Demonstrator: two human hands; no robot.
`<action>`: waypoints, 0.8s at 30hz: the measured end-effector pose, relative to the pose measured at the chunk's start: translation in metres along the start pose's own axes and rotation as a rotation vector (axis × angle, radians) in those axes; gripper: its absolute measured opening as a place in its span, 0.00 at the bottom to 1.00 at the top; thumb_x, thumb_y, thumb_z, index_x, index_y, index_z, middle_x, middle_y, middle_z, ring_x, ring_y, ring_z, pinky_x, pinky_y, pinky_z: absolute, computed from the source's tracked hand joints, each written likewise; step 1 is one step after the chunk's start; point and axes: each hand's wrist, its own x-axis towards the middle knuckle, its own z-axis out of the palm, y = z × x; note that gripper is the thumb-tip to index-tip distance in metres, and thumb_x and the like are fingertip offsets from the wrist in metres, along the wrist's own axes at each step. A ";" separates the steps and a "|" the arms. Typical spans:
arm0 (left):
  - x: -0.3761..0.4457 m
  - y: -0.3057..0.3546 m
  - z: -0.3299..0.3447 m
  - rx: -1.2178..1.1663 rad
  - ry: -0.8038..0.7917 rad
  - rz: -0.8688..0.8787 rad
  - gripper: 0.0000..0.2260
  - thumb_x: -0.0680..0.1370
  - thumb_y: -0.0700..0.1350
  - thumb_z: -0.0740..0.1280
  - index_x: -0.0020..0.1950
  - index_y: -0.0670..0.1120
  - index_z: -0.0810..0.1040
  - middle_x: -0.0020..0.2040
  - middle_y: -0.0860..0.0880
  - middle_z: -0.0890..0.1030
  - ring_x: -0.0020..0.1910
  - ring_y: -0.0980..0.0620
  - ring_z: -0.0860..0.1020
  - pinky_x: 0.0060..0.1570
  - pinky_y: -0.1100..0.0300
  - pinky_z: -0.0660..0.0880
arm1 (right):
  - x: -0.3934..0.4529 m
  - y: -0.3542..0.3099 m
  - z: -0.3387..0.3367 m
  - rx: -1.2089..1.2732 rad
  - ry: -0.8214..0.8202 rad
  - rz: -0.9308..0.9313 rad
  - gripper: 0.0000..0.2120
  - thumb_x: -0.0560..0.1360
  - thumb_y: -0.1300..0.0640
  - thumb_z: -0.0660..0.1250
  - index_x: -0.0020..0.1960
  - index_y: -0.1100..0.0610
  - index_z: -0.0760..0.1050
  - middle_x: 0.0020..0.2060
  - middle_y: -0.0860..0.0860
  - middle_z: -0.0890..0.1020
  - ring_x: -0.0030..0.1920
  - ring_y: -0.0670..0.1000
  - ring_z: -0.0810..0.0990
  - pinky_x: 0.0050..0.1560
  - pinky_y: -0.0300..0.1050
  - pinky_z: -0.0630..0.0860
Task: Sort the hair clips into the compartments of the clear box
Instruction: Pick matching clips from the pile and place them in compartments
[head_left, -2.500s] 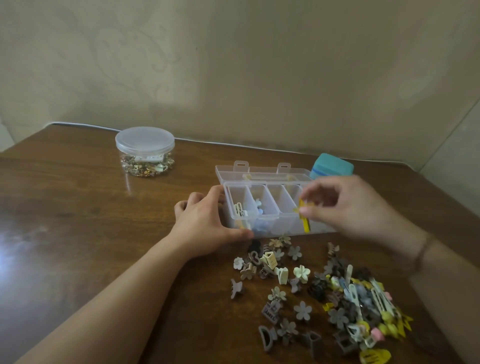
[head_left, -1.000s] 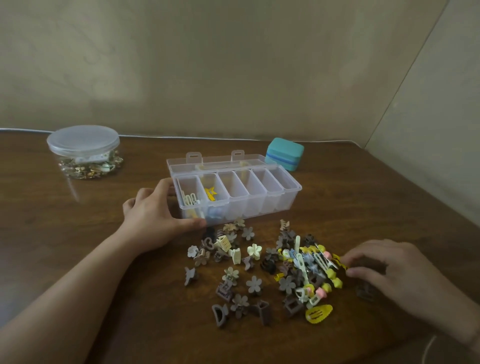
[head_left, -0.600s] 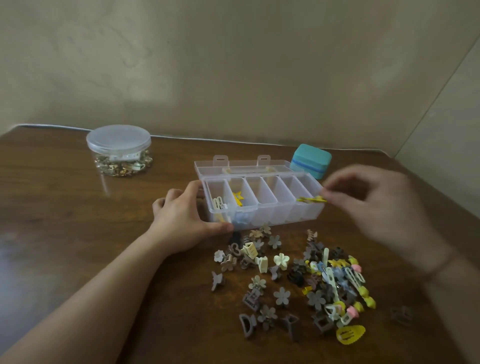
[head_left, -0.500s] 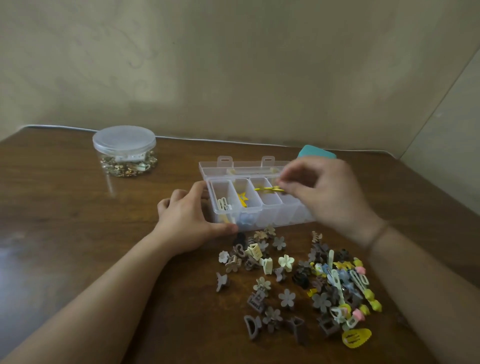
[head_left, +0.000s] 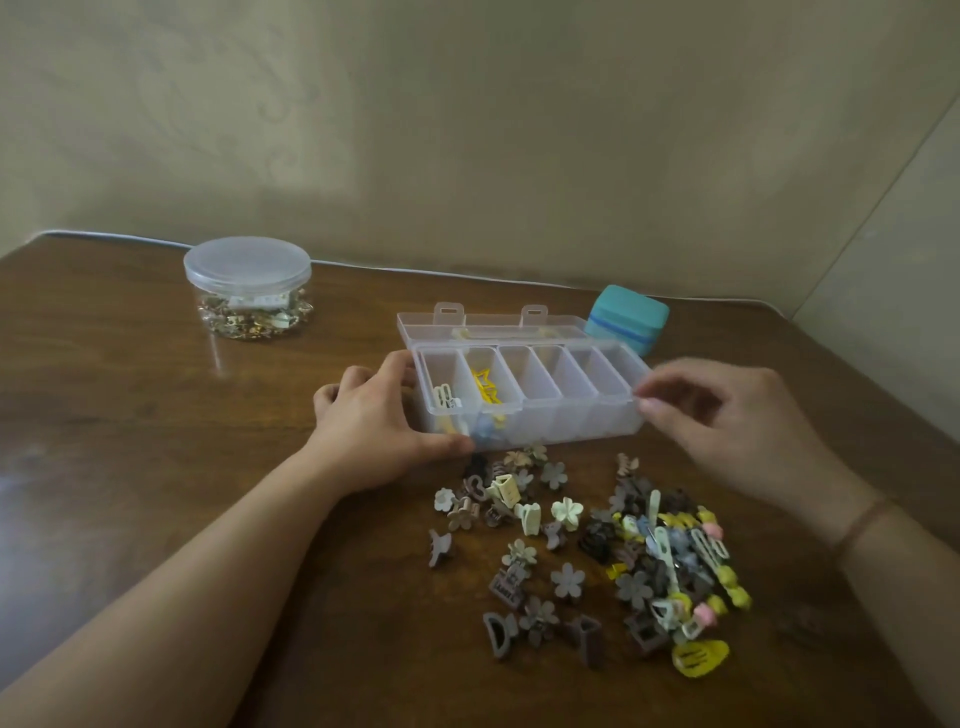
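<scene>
It looks like a room in a home: a dark wooden table (head_left: 130, 467) stands against a plain beige wall (head_left: 467, 130), with a white cable (head_left: 363, 266) along its far edge and a lidded jar (head_left: 248, 288) of trinkets at upper left.

Clear box (head_left: 582, 415) with yellow clips (head_left: 485, 392) inside, teal case (head_left: 628, 317) at 1 o'clock, brown wood-grain desk (head_left: 130, 415), beige-brown-yellow clip pile (head_left: 597, 545).
</scene>
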 end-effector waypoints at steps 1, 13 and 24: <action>0.000 0.001 0.000 0.000 -0.001 -0.003 0.44 0.61 0.72 0.70 0.72 0.58 0.58 0.68 0.55 0.71 0.70 0.50 0.61 0.68 0.47 0.53 | -0.013 0.006 -0.008 -0.032 -0.063 0.035 0.09 0.72 0.54 0.71 0.48 0.41 0.78 0.40 0.35 0.79 0.44 0.32 0.77 0.37 0.28 0.72; -0.001 0.003 -0.001 0.009 -0.006 -0.012 0.44 0.62 0.70 0.71 0.73 0.57 0.58 0.69 0.52 0.71 0.71 0.49 0.61 0.69 0.45 0.53 | -0.080 0.026 -0.004 -0.370 -0.362 0.152 0.10 0.72 0.34 0.61 0.44 0.39 0.72 0.38 0.37 0.77 0.43 0.37 0.74 0.37 0.34 0.69; 0.001 -0.002 0.001 0.014 -0.002 0.008 0.45 0.60 0.73 0.70 0.72 0.59 0.58 0.67 0.55 0.72 0.70 0.51 0.62 0.68 0.47 0.54 | -0.071 0.021 -0.018 -0.009 -0.397 0.291 0.14 0.69 0.51 0.76 0.46 0.35 0.75 0.37 0.40 0.82 0.36 0.48 0.79 0.34 0.40 0.76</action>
